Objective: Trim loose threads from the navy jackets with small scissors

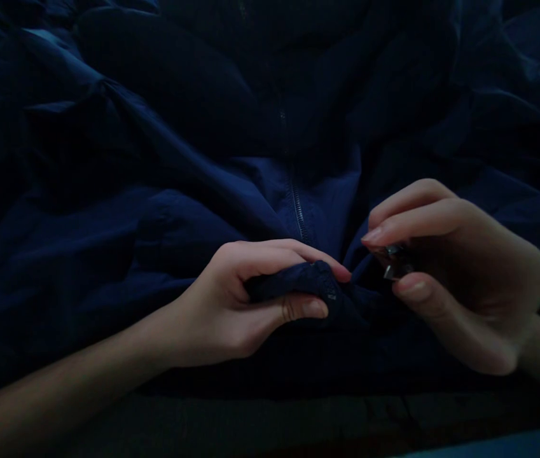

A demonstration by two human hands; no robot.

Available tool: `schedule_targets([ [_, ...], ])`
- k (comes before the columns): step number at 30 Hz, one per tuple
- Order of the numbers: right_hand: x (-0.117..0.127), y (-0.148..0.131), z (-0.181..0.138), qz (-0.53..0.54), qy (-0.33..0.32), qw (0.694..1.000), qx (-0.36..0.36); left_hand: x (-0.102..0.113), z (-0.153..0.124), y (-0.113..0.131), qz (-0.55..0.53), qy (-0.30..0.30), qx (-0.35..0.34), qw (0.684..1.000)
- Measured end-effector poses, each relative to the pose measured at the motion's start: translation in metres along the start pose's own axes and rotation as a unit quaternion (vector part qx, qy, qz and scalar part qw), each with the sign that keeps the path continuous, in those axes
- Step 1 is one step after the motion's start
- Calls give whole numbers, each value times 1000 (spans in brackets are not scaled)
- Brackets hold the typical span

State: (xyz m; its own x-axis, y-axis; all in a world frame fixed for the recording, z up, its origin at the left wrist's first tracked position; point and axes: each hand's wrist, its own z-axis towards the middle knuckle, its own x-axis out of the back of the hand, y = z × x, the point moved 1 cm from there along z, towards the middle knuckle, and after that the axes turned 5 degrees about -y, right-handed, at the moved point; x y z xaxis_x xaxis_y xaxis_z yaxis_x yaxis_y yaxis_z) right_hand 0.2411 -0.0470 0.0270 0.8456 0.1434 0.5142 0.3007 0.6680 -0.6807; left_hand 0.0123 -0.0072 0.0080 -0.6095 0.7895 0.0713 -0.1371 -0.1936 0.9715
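A dark navy zip-up garment (174, 216) lies spread in front of me, its zipper (297, 207) running down the middle. My left hand (260, 296) is closed on the folded bottom edge of the garment, thumb below and fingers above. The lower zipper end shows just past my left thumb. To the right, apart from that edge, my right hand (460, 273) pinches a small, shiny, dark object (394, 262) between thumb and fingers. It has a glinting, metal-looking tip, but shadow and my fingers hide its kind.
Loose folds of the garment rise on both sides and toward the back. A dark surface (250, 423) shows along the front edge below it. At the bottom right corner lies a bluish strip (503, 444). The scene is dimly lit.
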Motion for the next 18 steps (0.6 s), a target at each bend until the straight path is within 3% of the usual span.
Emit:
schedule_targets([
  [4,-6,0,1,-1,-105,994,-26,2,0,0,49,25,8,998],
  [6,-9,1,1,-8,-121,992,-32,2,1,0,88,41,6,995],
  [11,-10,3,0,28,-90,994,-54,2,3,2,67,31,8,997],
  [18,-9,4,-5,79,12,992,-100,12,4,12,37,-37,84,995],
])
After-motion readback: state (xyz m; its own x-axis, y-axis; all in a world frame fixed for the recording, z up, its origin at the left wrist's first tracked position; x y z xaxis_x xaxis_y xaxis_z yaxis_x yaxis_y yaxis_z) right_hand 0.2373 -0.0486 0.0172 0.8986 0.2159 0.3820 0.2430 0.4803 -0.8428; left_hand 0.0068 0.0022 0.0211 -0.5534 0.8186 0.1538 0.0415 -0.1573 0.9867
